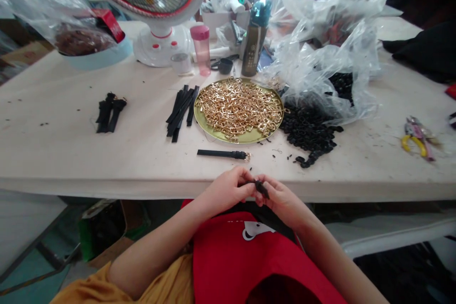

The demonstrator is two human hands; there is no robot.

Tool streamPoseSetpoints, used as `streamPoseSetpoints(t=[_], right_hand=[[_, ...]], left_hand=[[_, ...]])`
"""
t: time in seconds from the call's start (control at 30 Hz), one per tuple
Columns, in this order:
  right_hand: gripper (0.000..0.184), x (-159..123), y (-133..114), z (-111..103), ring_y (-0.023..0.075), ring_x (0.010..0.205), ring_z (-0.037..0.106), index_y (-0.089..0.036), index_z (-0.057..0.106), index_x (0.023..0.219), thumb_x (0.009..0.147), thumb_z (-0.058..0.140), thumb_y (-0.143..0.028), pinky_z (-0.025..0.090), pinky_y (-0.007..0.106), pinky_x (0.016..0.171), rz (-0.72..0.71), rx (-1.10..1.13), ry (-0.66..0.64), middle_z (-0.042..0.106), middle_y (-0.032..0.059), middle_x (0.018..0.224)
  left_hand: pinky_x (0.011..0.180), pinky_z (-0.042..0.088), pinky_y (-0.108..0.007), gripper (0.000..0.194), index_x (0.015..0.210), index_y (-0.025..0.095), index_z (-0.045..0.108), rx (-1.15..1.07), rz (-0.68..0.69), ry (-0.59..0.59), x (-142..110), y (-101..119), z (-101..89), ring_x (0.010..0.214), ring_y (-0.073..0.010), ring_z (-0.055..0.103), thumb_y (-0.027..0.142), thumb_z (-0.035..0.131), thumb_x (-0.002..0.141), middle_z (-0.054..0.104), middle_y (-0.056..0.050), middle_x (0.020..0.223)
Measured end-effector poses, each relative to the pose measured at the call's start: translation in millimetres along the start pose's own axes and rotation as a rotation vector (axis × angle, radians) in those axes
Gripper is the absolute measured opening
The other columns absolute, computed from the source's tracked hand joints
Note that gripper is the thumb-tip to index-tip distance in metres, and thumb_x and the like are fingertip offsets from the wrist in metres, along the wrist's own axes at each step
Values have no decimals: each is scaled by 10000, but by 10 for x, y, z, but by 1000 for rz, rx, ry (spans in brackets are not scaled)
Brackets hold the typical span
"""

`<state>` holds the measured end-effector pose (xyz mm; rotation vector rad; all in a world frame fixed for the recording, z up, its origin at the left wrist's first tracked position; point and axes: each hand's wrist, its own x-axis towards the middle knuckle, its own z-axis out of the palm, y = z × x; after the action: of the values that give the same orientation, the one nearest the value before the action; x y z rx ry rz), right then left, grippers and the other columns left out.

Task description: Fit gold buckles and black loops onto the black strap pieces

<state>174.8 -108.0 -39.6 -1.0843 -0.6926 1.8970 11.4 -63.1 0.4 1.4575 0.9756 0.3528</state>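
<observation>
My left hand [228, 189] and my right hand [281, 198] meet at the table's near edge, both pinched on a small black strap piece [261, 187] between the fingertips. Just beyond them a black strap with a gold buckle [223, 154] lies flat on the table. Behind it stands a round gold tray [245, 136] heaped with gold buckles [238, 107]. A pile of small black loops [308, 130] spills from a clear plastic bag [331, 66] to the right of the tray. Black straps [182, 111] lie left of the tray.
Another bundle of black straps [109, 113] lies further left. At the back stand a white fan [160, 19], a pink bottle [202, 50], a dark bottle [254, 38] and a bagged bowl [81, 40]. Yellow-handled pliers [416, 138] lie at the right. Another person stands behind the table.
</observation>
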Motion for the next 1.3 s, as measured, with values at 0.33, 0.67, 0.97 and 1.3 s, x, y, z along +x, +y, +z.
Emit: streamPoseSetpoints(t=[0.33,0.67,0.97,1.3], right_hand=[[285,-51,43,94,89,567,399,-171,520,684,659,694,-395,357,204,544,0,148,36,466,-17,632],[355,125,-8,57,110,510,439,-205,456,947,748,565,-477,348,238,495,-156,-489,289,468,-47,567],[291,221,109,-14,94,459,394,-192,465,815,747,552,-461,316,217,450,-102,-553,277,419,-60,504],[107,134,33,-120,148,625,499,-209,513,770,788,473,-307,371,269,588,-258,-1037,155,563,3,694]], left_hand=[[637,413,-232,186,856,168,535,225,-7,-4,-147,-51,-86,711,-132,545,325,522,758,618,0,797],[593,415,-221,257,992,153,489,-130,-101,-94,16,-195,-126,613,-96,549,271,536,769,633,-16,788],[653,438,-230,241,916,111,533,-286,-268,-199,138,-356,-211,673,-104,599,293,561,762,655,-74,856],[606,433,-209,225,918,134,602,-43,-187,-123,150,-304,-115,642,-109,581,266,502,765,644,-14,729]])
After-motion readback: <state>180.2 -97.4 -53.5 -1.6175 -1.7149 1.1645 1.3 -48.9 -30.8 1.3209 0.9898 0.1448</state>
